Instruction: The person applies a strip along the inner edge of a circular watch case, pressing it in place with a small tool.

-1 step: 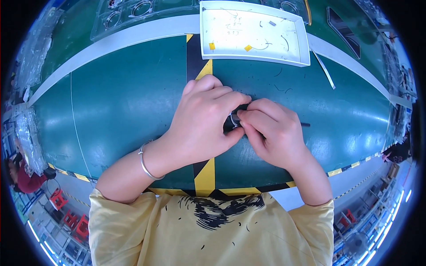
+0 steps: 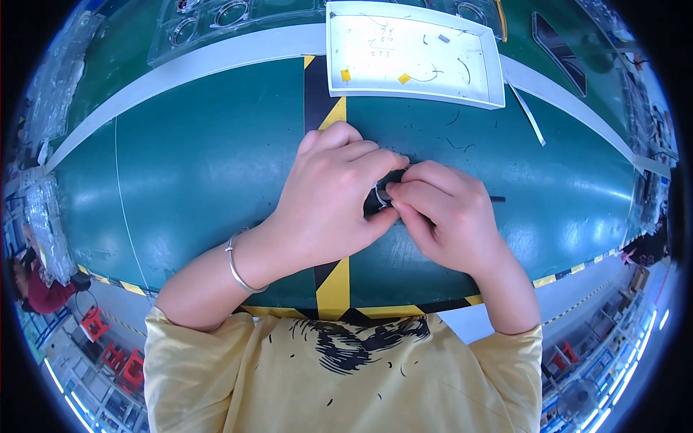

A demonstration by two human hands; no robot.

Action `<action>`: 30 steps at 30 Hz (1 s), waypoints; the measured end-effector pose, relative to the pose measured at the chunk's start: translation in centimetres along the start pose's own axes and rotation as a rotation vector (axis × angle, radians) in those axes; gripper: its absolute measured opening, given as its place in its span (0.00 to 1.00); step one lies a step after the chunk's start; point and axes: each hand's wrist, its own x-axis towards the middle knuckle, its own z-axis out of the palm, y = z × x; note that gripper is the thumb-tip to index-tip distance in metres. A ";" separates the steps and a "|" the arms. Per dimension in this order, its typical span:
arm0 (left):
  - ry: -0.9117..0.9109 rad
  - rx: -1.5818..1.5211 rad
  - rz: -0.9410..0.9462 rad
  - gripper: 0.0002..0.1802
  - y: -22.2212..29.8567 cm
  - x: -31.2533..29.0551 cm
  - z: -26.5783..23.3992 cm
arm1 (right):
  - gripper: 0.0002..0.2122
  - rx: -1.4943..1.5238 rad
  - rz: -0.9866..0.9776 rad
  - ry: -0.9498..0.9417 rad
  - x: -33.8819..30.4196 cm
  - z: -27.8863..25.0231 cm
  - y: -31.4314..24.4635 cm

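Note:
My left hand [image 2: 332, 191] curls with its fingers and thumb around a small black part with a curved silvery rim [image 2: 380, 196], holding it just above or on the green mat. Most of that part is hidden under the fingers. Close against it, my right hand [image 2: 444, 209] is closed in a pinch, its thumb and index fingertips at the silvery rim. A thin dark stick [image 2: 498, 199] pokes out beyond the right hand and seems to be gripped in it; its other end is covered.
A white open box [image 2: 419, 90] with small scraps and yellow bits stands ahead. Behind lies a clear tray [image 2: 267, 18] with metal rings. A dark flat panel [image 2: 559, 54] is at the far right. A pale strip [image 2: 527, 112] and black shavings [image 2: 458, 144] lie on the green mat [image 2: 202, 166].
The visible end of the dark stick has shifted very slightly away from me. Both hands and the black part look the same.

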 end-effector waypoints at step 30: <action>-0.165 -0.068 0.106 0.32 -1.4 -0.1 -1.8 | 0.07 0.012 -0.115 -0.102 0.0 -0.8 0.2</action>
